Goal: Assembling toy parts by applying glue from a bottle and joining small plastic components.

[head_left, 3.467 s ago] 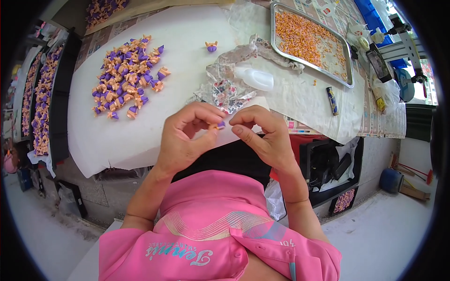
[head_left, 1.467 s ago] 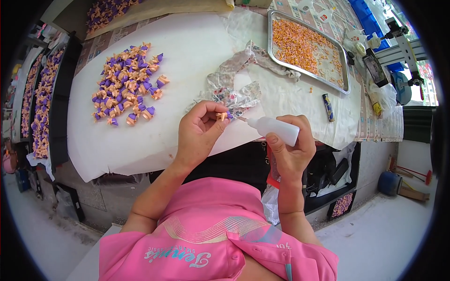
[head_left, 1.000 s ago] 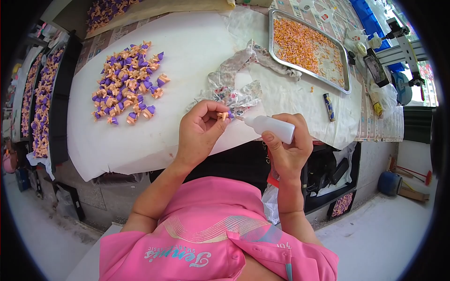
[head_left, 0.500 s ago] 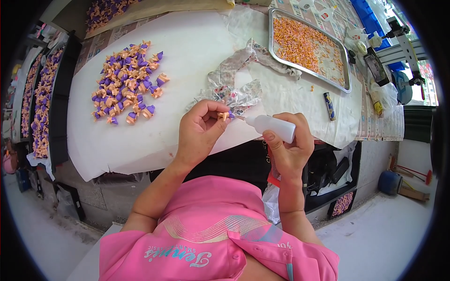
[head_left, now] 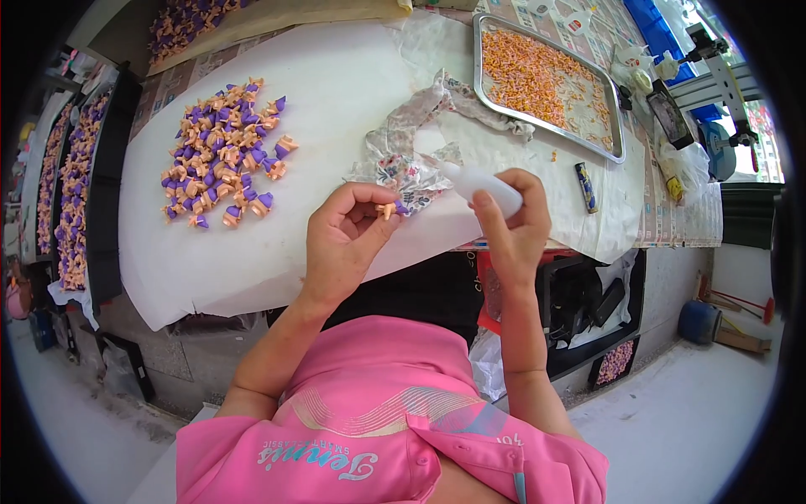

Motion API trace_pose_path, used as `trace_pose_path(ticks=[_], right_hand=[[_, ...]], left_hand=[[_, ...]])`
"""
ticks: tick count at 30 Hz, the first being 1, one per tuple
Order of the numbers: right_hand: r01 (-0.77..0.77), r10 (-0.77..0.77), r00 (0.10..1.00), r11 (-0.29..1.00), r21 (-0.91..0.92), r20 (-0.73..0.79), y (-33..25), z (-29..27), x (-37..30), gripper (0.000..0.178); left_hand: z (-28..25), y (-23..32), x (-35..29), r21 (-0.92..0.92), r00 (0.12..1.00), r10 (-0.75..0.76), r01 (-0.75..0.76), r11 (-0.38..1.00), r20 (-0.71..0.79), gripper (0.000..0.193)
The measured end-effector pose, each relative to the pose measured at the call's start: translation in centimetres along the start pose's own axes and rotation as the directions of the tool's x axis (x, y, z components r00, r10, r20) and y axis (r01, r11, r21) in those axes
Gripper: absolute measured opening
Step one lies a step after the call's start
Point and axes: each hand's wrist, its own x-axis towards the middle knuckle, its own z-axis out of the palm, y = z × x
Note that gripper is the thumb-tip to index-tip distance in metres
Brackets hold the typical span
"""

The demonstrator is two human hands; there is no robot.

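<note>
Between the thumb and fingers of my left hand is a small peach and purple plastic figure part, its purple end pointing right. My right hand is closed around a white squeeze bottle, tilted with its narrow tip up and to the left. That tip stands apart from the part, over a crumpled floral cloth on the white paper sheet. To the left of my hands lies a loose pile of similar peach and purple parts.
A metal tray of small orange pieces stands at the far right. Near it lie a dark blue tube and a phone on a stand. Black racks with more purple and peach parts line the left side.
The bottle has moved up and away from the part, its tip now over the cloth. My left hand has shifted slightly left and down with the part.
</note>
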Motion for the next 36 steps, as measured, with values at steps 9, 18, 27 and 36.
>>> trace_pose_path(ticks=[9, 18, 27, 36], right_hand=[[0.103, -0.07, 0.992, 0.929, -0.356, 0.104, 1.7, 0.0, 5.0, 0.024], [0.486, -0.502, 0.857, 0.709, -0.511, 0.118, 1.2, -5.5, 10.9, 0.017], [0.41, -0.301, 0.908, 0.509, -0.756, 0.29, 2.2, -5.0, 18.2, 0.009], [0.44, -0.261, 0.898, 0.522, -0.731, 0.354, 2.8, -4.3, 18.2, 0.011]], left_hand=[[2.1, 2.6, -1.1, -0.001, 0.996, -0.089, 0.089, 0.996, 0.001, 0.02], [3.0, 2.3, -0.9, -0.052, 0.994, -0.11, 0.11, 0.993, 0.009, 0.019], [3.2, 2.3, -1.2, -0.067, 0.991, -0.133, 0.134, 0.989, 0.024, 0.021], [2.0, 2.7, -1.5, -0.082, 0.989, -0.147, 0.147, 0.986, 0.0, 0.021]])
